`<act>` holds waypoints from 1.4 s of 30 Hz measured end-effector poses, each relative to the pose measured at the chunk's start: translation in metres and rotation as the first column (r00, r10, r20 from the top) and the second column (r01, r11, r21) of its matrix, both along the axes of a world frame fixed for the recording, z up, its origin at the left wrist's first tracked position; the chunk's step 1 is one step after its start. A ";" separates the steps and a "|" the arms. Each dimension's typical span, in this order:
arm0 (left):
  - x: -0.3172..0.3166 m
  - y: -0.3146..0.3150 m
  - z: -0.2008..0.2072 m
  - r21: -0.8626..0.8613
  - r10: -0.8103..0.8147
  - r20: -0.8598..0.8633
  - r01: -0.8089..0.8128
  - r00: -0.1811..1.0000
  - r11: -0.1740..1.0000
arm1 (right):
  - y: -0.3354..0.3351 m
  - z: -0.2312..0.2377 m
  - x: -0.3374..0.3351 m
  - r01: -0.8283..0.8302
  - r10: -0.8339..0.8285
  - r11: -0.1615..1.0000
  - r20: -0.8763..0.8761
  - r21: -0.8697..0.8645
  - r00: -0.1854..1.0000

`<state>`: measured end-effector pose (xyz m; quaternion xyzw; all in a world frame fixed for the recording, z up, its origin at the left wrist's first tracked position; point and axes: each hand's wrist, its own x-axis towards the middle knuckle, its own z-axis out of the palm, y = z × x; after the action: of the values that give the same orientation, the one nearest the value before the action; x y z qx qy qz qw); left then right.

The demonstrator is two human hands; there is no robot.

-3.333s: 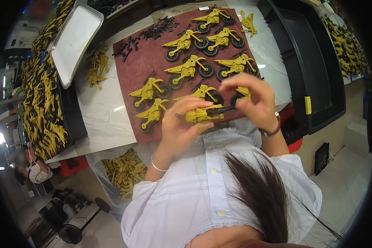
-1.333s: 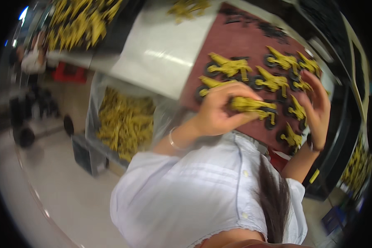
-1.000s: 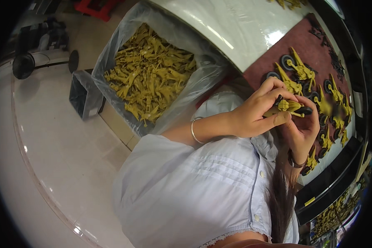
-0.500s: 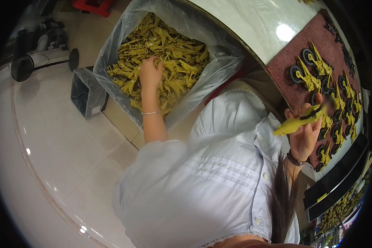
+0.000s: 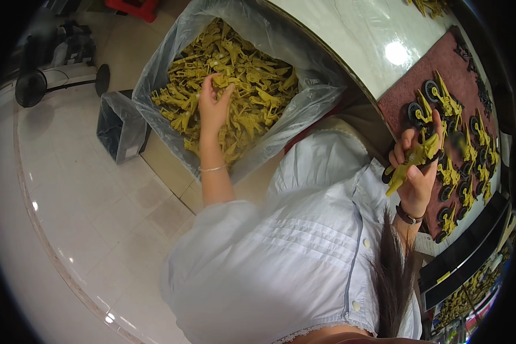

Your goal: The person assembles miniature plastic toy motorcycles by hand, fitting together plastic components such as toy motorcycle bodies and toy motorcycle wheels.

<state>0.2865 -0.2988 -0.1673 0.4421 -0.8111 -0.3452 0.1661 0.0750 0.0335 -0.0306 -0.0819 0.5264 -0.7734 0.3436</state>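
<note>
My left hand (image 5: 214, 110) is over a heap of yellow plastic toy parts (image 5: 252, 74) in a large bag-lined container. Its thumb and fingers are spread, with nothing between them. Raised beside the table's edge, my right hand (image 5: 417, 179) grips a yellow toy motorcycle body (image 5: 414, 160), tilted, with dark bits showing on it. Behind that hand, on a dark red mat (image 5: 397, 102), several yellow toy motorcycles (image 5: 433, 110) with black wheels stand in rows.
The clear plastic liner (image 5: 155, 74) folds over the container's rim. A smaller lined bin (image 5: 119, 129) stands on the tiled floor to the left. Small black parts (image 5: 483, 86) lie along the mat's far side. The pale tabletop (image 5: 350, 34) has a curved-looking edge.
My left hand's fingers have spread apart over the heap. The toy motorcycle body in my right hand has turned and moved slightly left and nearer to me.
</note>
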 end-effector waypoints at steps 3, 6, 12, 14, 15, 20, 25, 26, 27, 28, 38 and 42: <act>-0.034 0.017 0.064 0.398 -0.075 -0.478 0.292 0.875 0.870 | -0.007 -0.004 -0.008 -0.025 0.026 1.000 -0.143 0.007 0.989; -0.073 0.047 0.106 0.464 -0.125 -0.710 0.595 0.693 0.657 | -0.014 0.008 -0.019 -0.006 0.007 1.000 -0.230 0.002 0.973; -0.144 0.109 0.142 0.613 -0.019 -0.789 0.789 0.614 0.046 | -0.021 0.037 -0.031 0.066 -0.059 0.998 -0.454 0.001 0.889; -0.161 0.128 0.145 0.601 -0.036 -0.799 0.796 0.600 -0.075 | -0.021 0.035 -0.034 0.126 -0.129 0.991 -0.575 -0.045 0.808; -0.167 0.138 0.147 0.615 -0.081 -0.787 0.787 0.611 -0.041 | -0.019 0.035 -0.036 0.164 -0.145 0.986 -0.642 -0.030 0.753; -0.187 0.164 0.149 0.611 -0.185 -0.783 0.790 0.593 -0.053 | -0.001 0.032 -0.048 0.237 -0.213 0.970 -0.638 -0.048 0.740; -0.198 0.180 0.148 0.531 -0.290 -0.811 0.847 0.509 0.003 | 0.012 0.023 -0.052 0.277 -0.210 0.961 -0.629 0.009 0.749; -0.199 0.182 0.152 0.499 -0.323 -0.799 0.859 0.507 0.112 | 0.015 0.022 -0.052 0.244 -0.179 0.970 -0.618 0.021 0.766; -0.200 0.185 0.155 0.458 -0.355 -0.785 0.862 0.507 0.219 | 0.016 0.020 -0.053 0.247 -0.181 0.969 -0.615 0.023 0.767; -0.201 0.188 0.157 0.447 -0.359 -0.778 0.856 0.516 0.262 | 0.017 0.018 -0.053 0.250 -0.193 0.968 -0.632 0.001 0.750; -0.200 0.194 0.172 0.103 -0.711 -0.594 0.912 0.377 0.397 | 0.035 0.022 -0.054 0.175 -0.209 0.977 -0.650 -0.118 0.730; -0.202 0.198 0.168 0.089 -0.713 -0.593 0.910 0.375 0.405 | 0.040 0.016 -0.050 0.193 -0.270 0.962 -0.598 -0.192 0.755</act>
<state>0.0847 -0.1011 0.0006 -0.1029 -0.7639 -0.6340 0.0623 0.0248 0.0731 -0.0149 -0.2849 0.5690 -0.7699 0.0482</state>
